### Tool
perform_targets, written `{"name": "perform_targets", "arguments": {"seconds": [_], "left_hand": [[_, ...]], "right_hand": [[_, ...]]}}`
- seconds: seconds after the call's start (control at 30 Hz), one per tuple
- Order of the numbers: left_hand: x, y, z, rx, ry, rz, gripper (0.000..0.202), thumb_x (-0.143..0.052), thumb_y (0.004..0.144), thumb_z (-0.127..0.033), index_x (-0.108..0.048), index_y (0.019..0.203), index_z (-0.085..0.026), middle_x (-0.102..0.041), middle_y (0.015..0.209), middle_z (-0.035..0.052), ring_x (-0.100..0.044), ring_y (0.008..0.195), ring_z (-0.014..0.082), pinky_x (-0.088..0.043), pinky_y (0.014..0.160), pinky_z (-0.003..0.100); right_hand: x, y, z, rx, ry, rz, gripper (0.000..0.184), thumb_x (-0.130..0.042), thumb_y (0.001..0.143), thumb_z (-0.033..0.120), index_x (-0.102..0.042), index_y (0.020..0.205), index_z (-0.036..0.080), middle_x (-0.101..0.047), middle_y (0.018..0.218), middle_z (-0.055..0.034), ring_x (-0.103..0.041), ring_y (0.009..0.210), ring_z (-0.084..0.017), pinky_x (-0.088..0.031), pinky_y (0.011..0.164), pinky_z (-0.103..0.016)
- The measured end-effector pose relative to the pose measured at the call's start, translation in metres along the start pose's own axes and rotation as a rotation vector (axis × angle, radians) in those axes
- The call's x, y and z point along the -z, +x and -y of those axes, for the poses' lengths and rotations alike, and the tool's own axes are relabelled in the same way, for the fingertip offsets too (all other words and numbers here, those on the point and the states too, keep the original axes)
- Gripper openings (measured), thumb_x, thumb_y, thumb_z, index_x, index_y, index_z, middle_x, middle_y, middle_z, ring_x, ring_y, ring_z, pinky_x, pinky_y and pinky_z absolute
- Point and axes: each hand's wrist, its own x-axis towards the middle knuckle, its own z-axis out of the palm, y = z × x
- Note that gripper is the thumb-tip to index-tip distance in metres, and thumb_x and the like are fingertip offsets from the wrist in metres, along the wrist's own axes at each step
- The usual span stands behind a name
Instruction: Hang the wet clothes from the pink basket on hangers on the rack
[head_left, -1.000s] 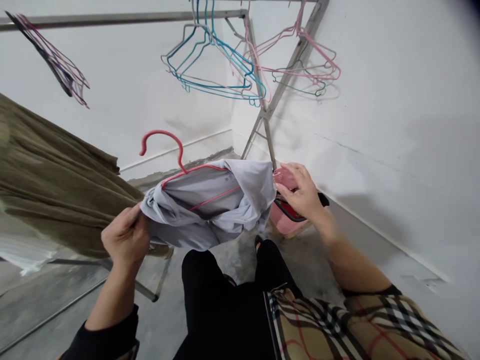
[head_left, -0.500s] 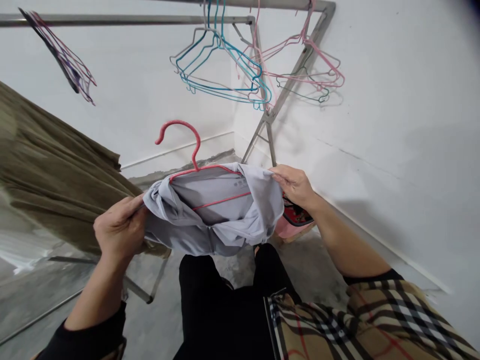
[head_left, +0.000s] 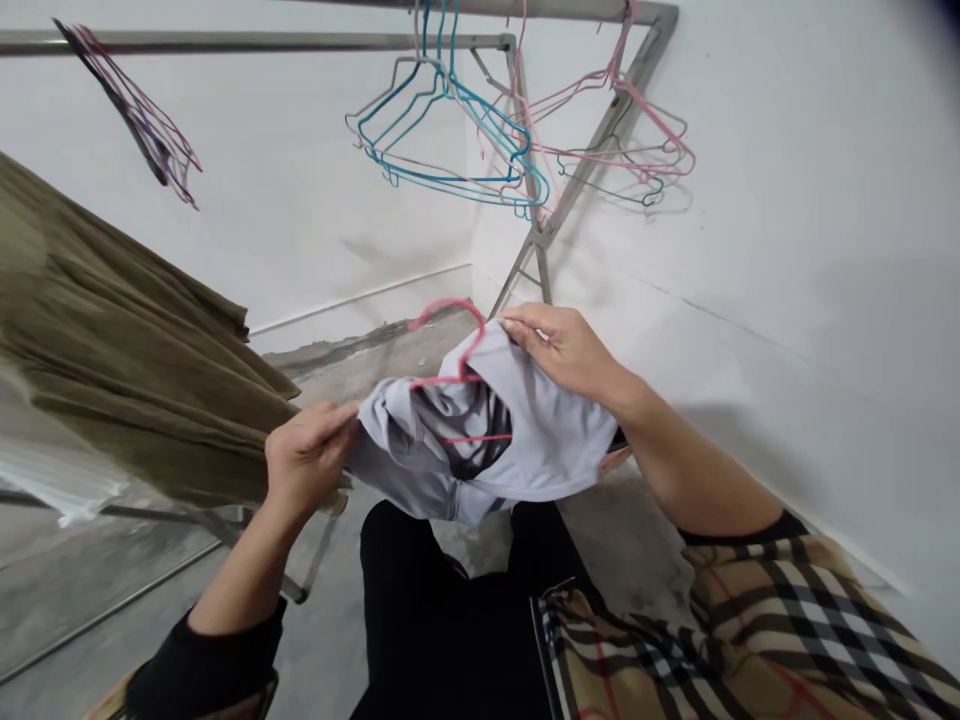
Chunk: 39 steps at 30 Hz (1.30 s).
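Grey top point(head_left: 544, 435), apparently on red hanger point(head_left: 448, 305)

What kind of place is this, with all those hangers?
It looks like a corner for drying laundry, maybe at home. There's a grey metal drying rack holding teal wire hangers and pink wire hangers, plus a hanging olive-green cloth above a bare concrete floor.

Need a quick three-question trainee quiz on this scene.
1. Which sits higher in view: the left hand or the right hand?
2. True or false: the red hanger sits inside the grey shirt, with its hook showing.
3. Fill the gap: the cloth hanging at far left is ___.

Key: 1. right hand; 2. true; 3. olive.
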Motion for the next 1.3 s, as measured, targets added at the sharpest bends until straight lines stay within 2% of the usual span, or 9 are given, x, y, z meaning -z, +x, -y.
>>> {"name": "perform_targets", "arguments": {"seconds": [0.13, 0.33, 0.5, 0.6, 0.83, 0.93, 1.03, 1.13, 1.3], "left_hand": [[-0.004, 0.001, 0.005, 0.183, -0.044, -0.177, 0.013, -0.066, 0.076, -0.025, -0.078, 0.079, -0.021, -0.065, 0.057, -0.0016, -0.056, 0.052, 0.0089, -0.045, 0.053, 0.018], [-0.005, 0.016, 0.013, 0.304, -0.107, -0.246, 0.016, -0.070, 0.074, -0.025, -0.078, 0.086, -0.020, -0.073, 0.070, 0.0000, -0.062, 0.063, 0.0103, -0.049, 0.061, 0.021], [-0.002, 0.039, 0.018, 0.266, -0.123, -0.274, 0.017, -0.073, 0.072, -0.023, -0.077, 0.088, -0.017, -0.076, 0.081, 0.0022, -0.066, 0.072, 0.0117, -0.052, 0.068, 0.024], [0.004, 0.053, 0.022, 0.263, -0.119, -0.255, 0.029, -0.076, 0.073, -0.026, -0.075, 0.097, -0.011, -0.076, 0.084, 0.0030, -0.064, 0.075, 0.0092, -0.050, 0.071, 0.022], [0.007, 0.067, 0.052, 0.421, -0.249, -0.334, 0.055, -0.067, 0.082, -0.034, -0.056, 0.127, -0.005, -0.072, 0.103, 0.0064, -0.063, 0.086, 0.0066, -0.046, 0.073, 0.023], [0.005, 0.064, 0.065, 0.415, -0.309, -0.324, 0.051, -0.064, 0.084, -0.035, -0.058, 0.123, -0.004, -0.071, 0.109, 0.0091, -0.065, 0.094, 0.0092, -0.048, 0.076, 0.025], [0.005, 0.058, 0.072, 0.442, -0.382, -0.402, 0.043, -0.070, 0.079, -0.041, -0.069, 0.111, -0.012, -0.074, 0.104, 0.0080, -0.068, 0.092, 0.0128, -0.052, 0.076, 0.025], [0.011, 0.054, 0.069, 0.493, -0.388, -0.453, 0.034, -0.075, 0.073, -0.042, -0.074, 0.097, -0.017, -0.075, 0.092, 0.0060, -0.069, 0.086, 0.0154, -0.055, 0.075, 0.025], [0.028, 0.051, 0.056, 0.520, -0.288, -0.407, 0.025, -0.076, 0.072, -0.035, -0.076, 0.090, -0.018, -0.075, 0.089, 0.0050, -0.068, 0.087, 0.0174, -0.054, 0.082, 0.028]], "right_hand": [[0.015, -0.007, -0.012, -0.104, -0.032, 0.110, 0.043, -0.050, 0.091, 0.053, -0.069, 0.112, 0.022, -0.073, 0.093, -0.0042, -0.068, 0.086, -0.017, -0.053, 0.077, -0.029], [0.035, -0.019, -0.021, 0.032, -0.111, 0.096, 0.026, -0.062, 0.086, 0.045, -0.073, 0.096, 0.024, -0.074, 0.091, -0.0006, -0.069, 0.083, -0.015, -0.053, 0.076, -0.025], [0.030, -0.019, -0.028, 0.057, -0.115, -0.098, 0.018, -0.062, 0.086, 0.035, -0.074, 0.089, 0.022, -0.074, 0.081, -0.0010, -0.069, 0.073, -0.014, -0.054, 0.068, -0.025], [0.027, -0.020, -0.031, 0.072, -0.166, -0.220, 0.018, -0.061, 0.086, 0.032, -0.074, 0.090, 0.021, -0.074, 0.081, -0.0015, -0.068, 0.072, -0.013, -0.053, 0.067, -0.025], [0.027, -0.013, -0.027, 0.072, -0.275, -0.417, 0.021, -0.061, 0.086, 0.029, -0.076, 0.091, 0.015, -0.074, 0.077, -0.0066, -0.065, 0.065, -0.013, -0.046, 0.059, -0.025], [0.027, -0.005, -0.026, 0.109, -0.297, -0.408, 0.021, -0.061, 0.086, 0.029, -0.076, 0.091, 0.016, -0.075, 0.079, -0.0070, -0.066, 0.067, -0.013, -0.048, 0.061, -0.024], [0.028, -0.001, -0.027, 0.161, -0.330, -0.401, 0.020, -0.061, 0.087, 0.029, -0.076, 0.093, 0.016, -0.076, 0.081, -0.0084, -0.068, 0.071, -0.014, -0.049, 0.064, -0.024], [0.028, 0.000, -0.028, 0.209, -0.365, -0.393, 0.019, -0.061, 0.087, 0.027, -0.075, 0.094, 0.016, -0.076, 0.083, -0.0087, -0.071, 0.075, -0.015, -0.051, 0.067, -0.023], [0.027, -0.002, -0.028, 0.289, -0.452, -0.364, 0.019, -0.059, 0.088, 0.025, -0.074, 0.093, 0.015, -0.076, 0.080, -0.0072, -0.071, 0.072, -0.015, -0.053, 0.065, -0.022]]}}
